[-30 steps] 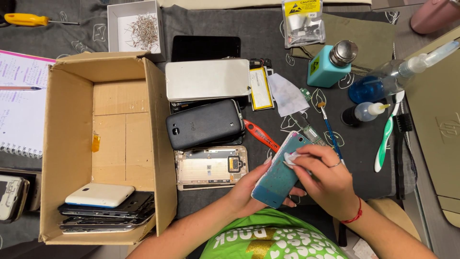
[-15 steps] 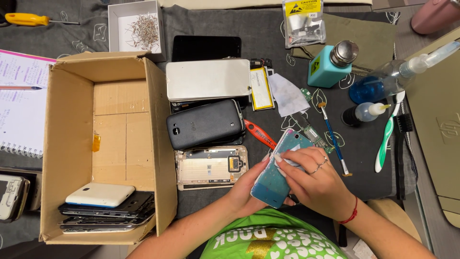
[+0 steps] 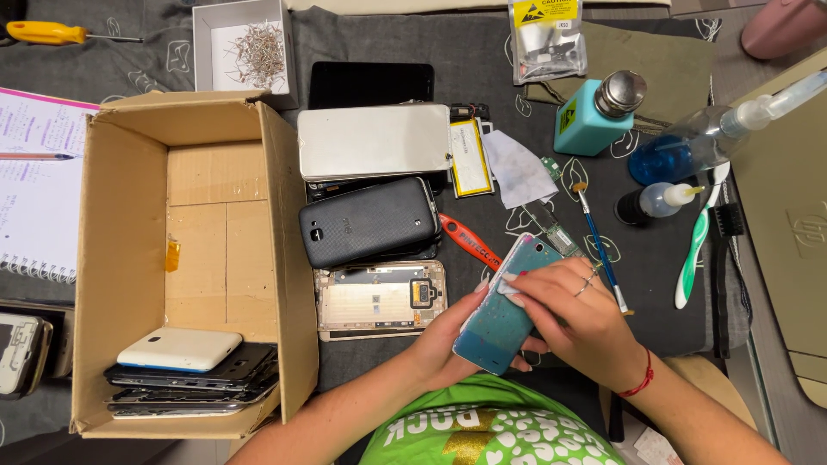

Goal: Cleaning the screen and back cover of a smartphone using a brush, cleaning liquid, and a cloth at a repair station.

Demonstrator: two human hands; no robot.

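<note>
My left hand [image 3: 452,331] grips a teal phone back cover [image 3: 500,320] from below, tilted over the dark mat. My right hand [image 3: 575,317] lies across the cover and presses a small white wipe [image 3: 510,288] against its upper part with the fingertips. Left of the hands lies an opened gold phone frame [image 3: 379,299]; above that sits a black phone [image 3: 369,222] and a white phone back [image 3: 372,140].
A cardboard box [image 3: 121,164] at left holds stacked phones [image 3: 185,366]. Red-handled tool [image 3: 469,244], blue brush [image 3: 600,250], teal dispenser [image 3: 599,116], blue spray bottle [image 3: 689,148], small dropper bottle [image 3: 656,201] and green toothbrush [image 3: 692,258] stand around. A tray of screws [image 3: 250,47] and notebook [image 3: 34,181] lie behind.
My right hand has slid down and left along the teal cover with the white wipe, from its top edge toward the middle. The left hand keeps its hold.
</note>
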